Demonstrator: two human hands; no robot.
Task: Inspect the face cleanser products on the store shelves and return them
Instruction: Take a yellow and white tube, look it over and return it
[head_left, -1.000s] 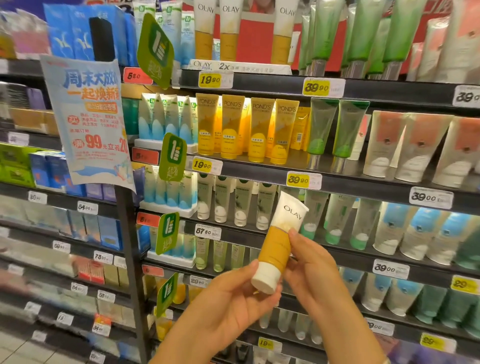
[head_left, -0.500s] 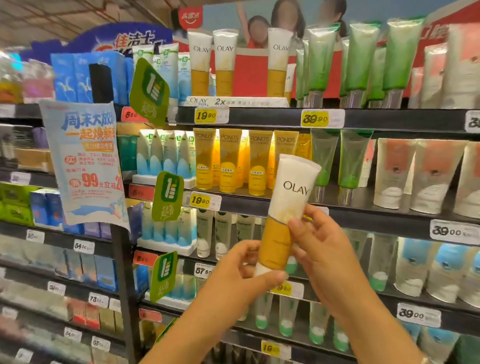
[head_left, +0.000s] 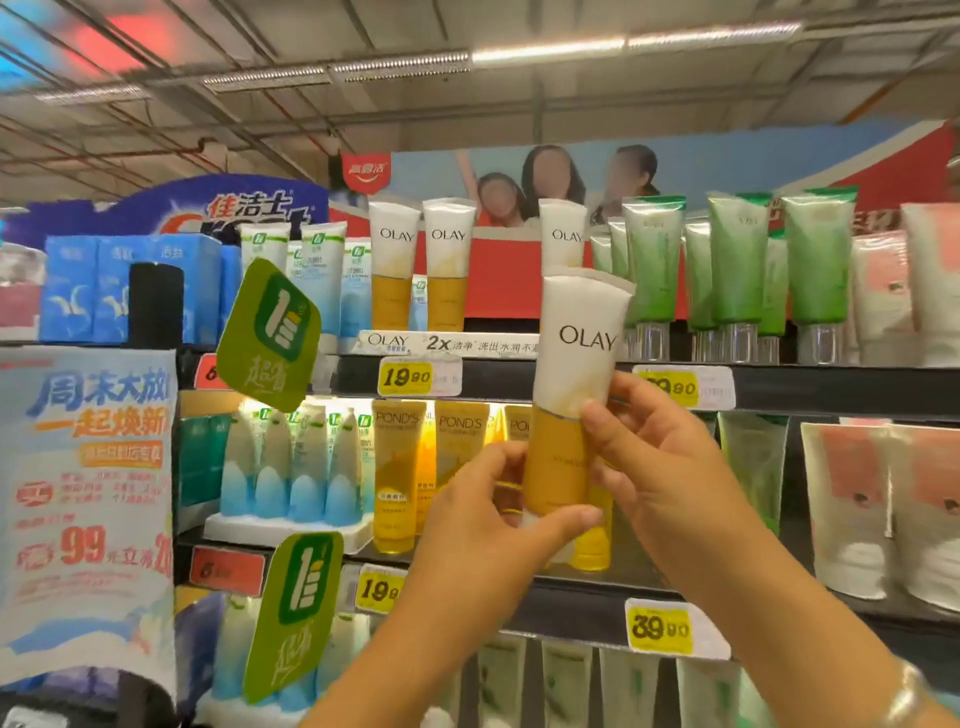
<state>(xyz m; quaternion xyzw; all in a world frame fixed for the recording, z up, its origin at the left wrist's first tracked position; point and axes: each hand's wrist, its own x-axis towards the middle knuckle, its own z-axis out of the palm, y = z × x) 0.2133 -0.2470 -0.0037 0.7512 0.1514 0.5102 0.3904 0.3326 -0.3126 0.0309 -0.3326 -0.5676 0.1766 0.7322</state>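
I'm gripping the smooth white-and-yellow Olay tube (head_left: 574, 395) upright, cap down, with my left hand (head_left: 483, 525) and right hand (head_left: 660, 467) before the top shelf (head_left: 831, 387).

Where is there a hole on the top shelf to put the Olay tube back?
The open slot is in the Olay row, between the two white-and-yellow Olay tubes on the left and the lone Olay tube on the right. The red backing shows there. Rightward the green tubes stand packed together, and the blue-and-white tubes crowd the left.
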